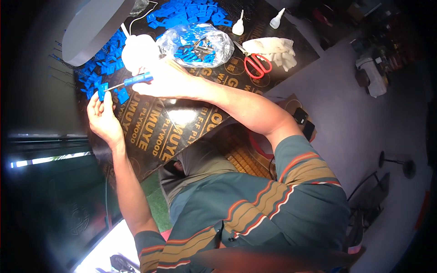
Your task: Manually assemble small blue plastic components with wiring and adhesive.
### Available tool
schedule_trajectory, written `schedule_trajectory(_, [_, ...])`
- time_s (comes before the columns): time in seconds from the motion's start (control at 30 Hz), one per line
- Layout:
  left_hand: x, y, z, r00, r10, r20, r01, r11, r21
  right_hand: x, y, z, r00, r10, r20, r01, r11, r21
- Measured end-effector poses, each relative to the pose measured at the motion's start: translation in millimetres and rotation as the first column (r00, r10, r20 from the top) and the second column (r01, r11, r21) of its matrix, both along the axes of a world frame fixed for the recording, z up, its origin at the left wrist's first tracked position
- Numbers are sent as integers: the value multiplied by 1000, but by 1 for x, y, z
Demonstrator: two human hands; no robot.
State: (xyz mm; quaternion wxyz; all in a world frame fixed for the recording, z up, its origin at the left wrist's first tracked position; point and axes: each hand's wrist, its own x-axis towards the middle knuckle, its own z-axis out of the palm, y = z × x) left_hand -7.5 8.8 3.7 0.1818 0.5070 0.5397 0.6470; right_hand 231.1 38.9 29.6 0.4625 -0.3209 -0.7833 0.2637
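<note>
My left hand (102, 116) pinches a small blue plastic part (102, 89) at its fingertips, over the left edge of the dark plywood board (182, 123). My right hand (166, 82) grips a screwdriver with a blue handle (136, 80); its thin metal shaft points left and its tip meets the blue part. A clear plastic bag (195, 44) holding blue parts and metal screws lies just beyond my right hand.
Heaps of loose blue parts (186, 11) cover the board's far and left side. Red-handled scissors (256, 63), white gloves (275, 49) and two small white bottles (238, 26) lie at the back right. A grey lamp shade (93, 27) hangs at upper left.
</note>
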Motion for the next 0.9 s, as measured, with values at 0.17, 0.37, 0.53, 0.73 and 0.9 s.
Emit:
schedule_trajectory(0.17, [1,-1,0,1000,7,-7,-7,1000,5,-6,2,-8,997,-35,-66,36,999,4])
schedule_trajectory(0.37, [-1,0,1,1000,7,1,-7,1000,4,-3,-4,1,998,34,-44,-37,998,-55])
schedule_trajectory(0.53, [0,1,0,1000,6,-2,-6,1000,21,-5,1,-7,992,0,-123,6,998,55])
schedule_trajectory(0.73, [-1,1,0,1000,19,-12,-19,999,26,-6,-1,-6,997,-24,-67,24,1000,-14])
schedule_trajectory(0.9, [0,0,0,1000,18,-24,-17,1000,25,-5,-1,-2,997,-34,-63,42,991,127])
